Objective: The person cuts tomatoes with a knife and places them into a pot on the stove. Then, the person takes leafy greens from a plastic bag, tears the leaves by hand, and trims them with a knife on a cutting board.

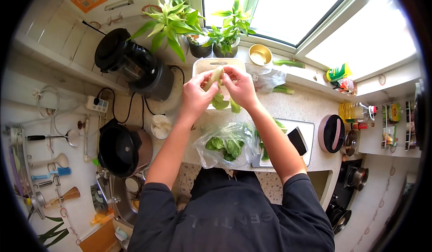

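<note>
Both hands are raised over the far part of the counter, fingers closed around one leafy green vegetable (219,102) with a pale stalk and hanging green leaves. My left hand (197,93) grips the stalk from the left. From the right, my right hand (242,89) pinches the same vegetable near its upper end. Behind and beneath them stands a white plastic container (201,64), partly hidden by the hands. Closer to my body lies an open clear plastic bag (206,155) with more leafy greens (232,148) in it.
Right of the bag, a cutting board (308,127) carries a dark flat blade-like thing (297,141) and some greens. On the left stand a black blender (135,65) and an empty-looking dark pot (119,147). Potted plants (225,36) and a gold bowl (260,54) line the windowsill.
</note>
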Action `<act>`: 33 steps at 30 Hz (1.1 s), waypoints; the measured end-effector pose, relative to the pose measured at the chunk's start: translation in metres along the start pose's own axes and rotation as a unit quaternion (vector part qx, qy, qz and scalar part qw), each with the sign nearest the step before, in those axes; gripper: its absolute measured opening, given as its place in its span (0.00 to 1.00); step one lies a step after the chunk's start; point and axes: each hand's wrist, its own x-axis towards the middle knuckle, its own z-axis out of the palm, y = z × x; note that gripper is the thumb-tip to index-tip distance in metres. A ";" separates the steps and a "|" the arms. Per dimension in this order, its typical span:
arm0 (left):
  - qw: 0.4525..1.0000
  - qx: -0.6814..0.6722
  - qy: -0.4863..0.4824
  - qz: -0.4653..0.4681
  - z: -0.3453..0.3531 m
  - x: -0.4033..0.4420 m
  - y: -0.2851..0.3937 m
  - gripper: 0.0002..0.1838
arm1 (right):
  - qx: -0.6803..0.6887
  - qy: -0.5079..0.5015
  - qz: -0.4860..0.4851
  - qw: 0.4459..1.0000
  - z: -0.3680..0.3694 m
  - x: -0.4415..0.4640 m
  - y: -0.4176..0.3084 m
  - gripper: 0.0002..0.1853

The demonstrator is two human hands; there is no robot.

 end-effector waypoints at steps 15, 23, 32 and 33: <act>0.989 0.124 -0.061 -0.060 -0.035 0.015 -0.017 0.18 | -0.335 -0.027 -0.223 0.915 -0.010 0.035 0.016 0.10; 0.996 0.040 -0.044 -0.073 -0.034 0.009 -0.043 0.19 | -0.271 -0.003 -0.163 0.949 -0.008 0.037 0.024 0.20; 0.986 -0.097 -0.117 -0.075 -0.019 0.007 -0.034 0.20 | -0.275 -0.143 -0.210 0.927 -0.001 0.014 -0.003 0.25; 0.984 -0.116 -0.124 -0.055 -0.017 0.007 -0.036 0.21 | -0.278 -0.133 -0.214 0.927 -0.002 0.013 0.000 0.24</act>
